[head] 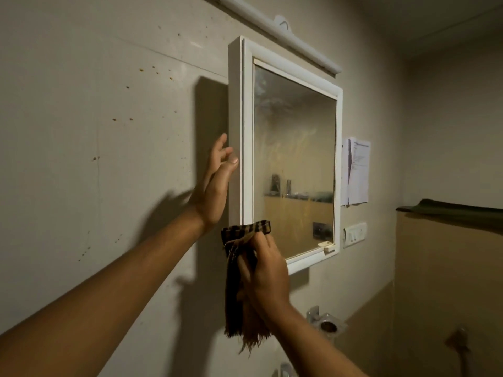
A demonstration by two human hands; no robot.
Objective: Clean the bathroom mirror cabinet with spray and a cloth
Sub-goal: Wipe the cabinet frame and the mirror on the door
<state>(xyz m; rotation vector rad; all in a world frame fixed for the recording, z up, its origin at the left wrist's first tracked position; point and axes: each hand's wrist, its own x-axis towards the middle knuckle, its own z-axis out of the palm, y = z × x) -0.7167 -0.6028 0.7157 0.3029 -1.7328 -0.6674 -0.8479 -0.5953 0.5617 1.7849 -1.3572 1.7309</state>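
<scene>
Left hand [215, 183] is resting against the left side of the mirror cabinet [246, 131], fingers [221, 148] straight and loosely spread, holding nothing; thumb tip is touching the white side panel. Cabinet is hanging on the speckled wall [95, 118], door closed. Glass [294, 159] is showing hazy streaks, densest near the top. At the lower left corner of the frame, a brown striped cloth [232, 289] is lying against the frame, its frayed end hanging down. Right hand [268, 276] is gripping the cloth, fingers curled round it. Right of the cabinet: papers [356, 172] pinned to the wall, a switch plate [354, 234] just below them.
</scene>
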